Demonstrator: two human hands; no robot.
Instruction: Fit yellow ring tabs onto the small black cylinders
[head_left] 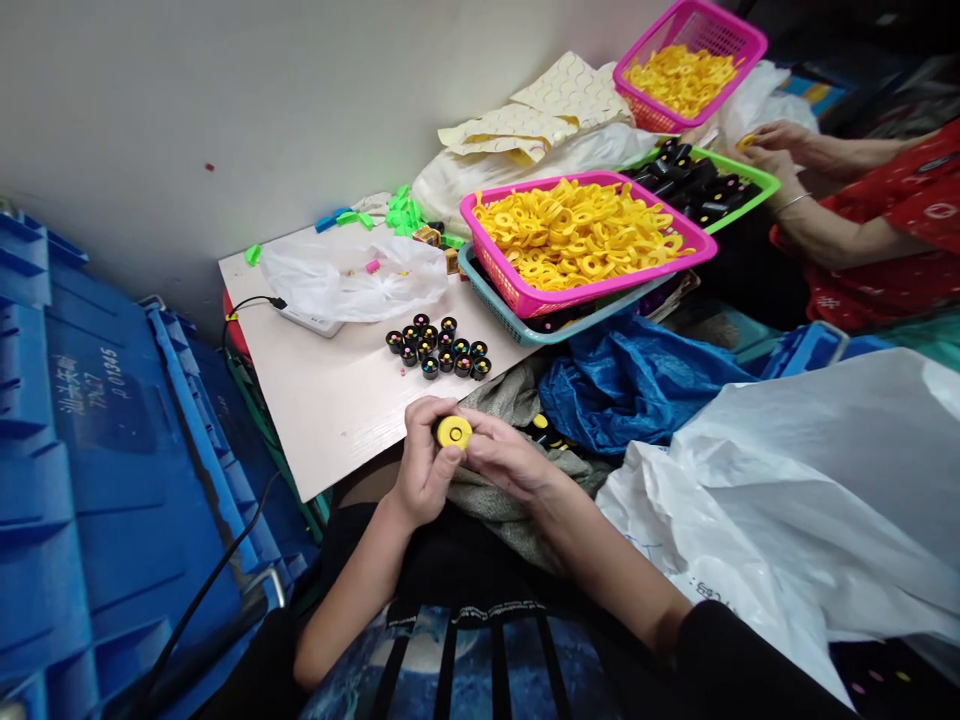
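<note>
Closed around a yellow-topped black piece [454, 432], the left hand [426, 465] has it tight between thumb and curled fingers, and the right hand [506, 455] is in there too, fingertips gathered at the piece's right edge! It's held up just off the near edge of the table [315, 430], above the lap, round yellow face turned to the camera, a dark ring at its centre. Just beyond, on the tabletop, sits a tight cluster of black round caps [425, 348] with coloured dots in their middles, and behind those a crumpled white plastic bag [322, 275]. Over to the right, a pink basket [600, 292] heaped with yellow ring-shaped parts [577, 230] rests on a teal basket [577, 328]. Past it, a green basket [739, 212] carries black parts [694, 180], and beside that a co-worker's hands [780, 145] hold something small and yellow. Near right, a blue bag [637, 385] lies bunched next to a big white sack [787, 490].
</note>
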